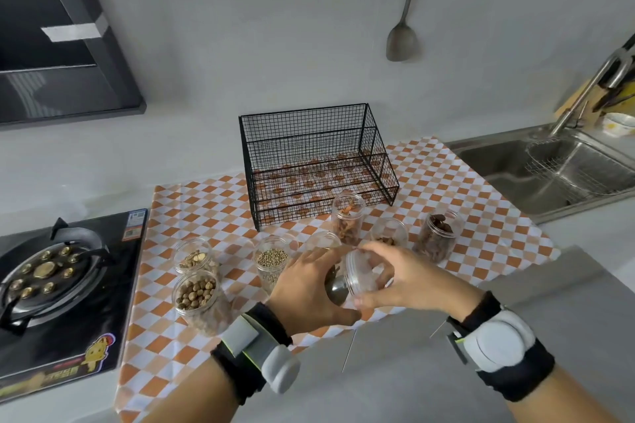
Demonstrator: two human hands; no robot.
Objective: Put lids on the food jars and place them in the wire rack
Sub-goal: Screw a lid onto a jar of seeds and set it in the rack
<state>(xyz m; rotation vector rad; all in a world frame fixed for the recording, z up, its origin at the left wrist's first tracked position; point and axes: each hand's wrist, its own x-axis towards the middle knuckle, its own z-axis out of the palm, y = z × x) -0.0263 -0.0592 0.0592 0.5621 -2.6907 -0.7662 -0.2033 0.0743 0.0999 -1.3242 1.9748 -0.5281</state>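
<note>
My right hand (pixel 409 276) grips a clear plastic jar (pixel 360 273) tipped on its side above the checked cloth. My left hand (pixel 309 288) holds a silver lid (pixel 336 290) against the jar's mouth. Several open jars stand on the cloth: brown nuts (pixel 198 297), pale chunks (pixel 193 257), greenish seeds (pixel 273 261), orange-brown pieces (pixel 347 216), a nearly empty one (pixel 389 233), dark pieces (pixel 438 237). One more clear jar (pixel 323 240) is partly hidden behind my left hand. The black wire rack (pixel 309 134) stands behind them with nothing in it.
A gas stove (pixel 65 271) lies left of the orange checked cloth (pixel 213 206). A steel sink (pixel 549 172) with a faucet (pixel 584 93) is at the right. A metal spatula (pixel 402 41) hangs on the wall, and a dark range hood (pixel 51 45) is upper left.
</note>
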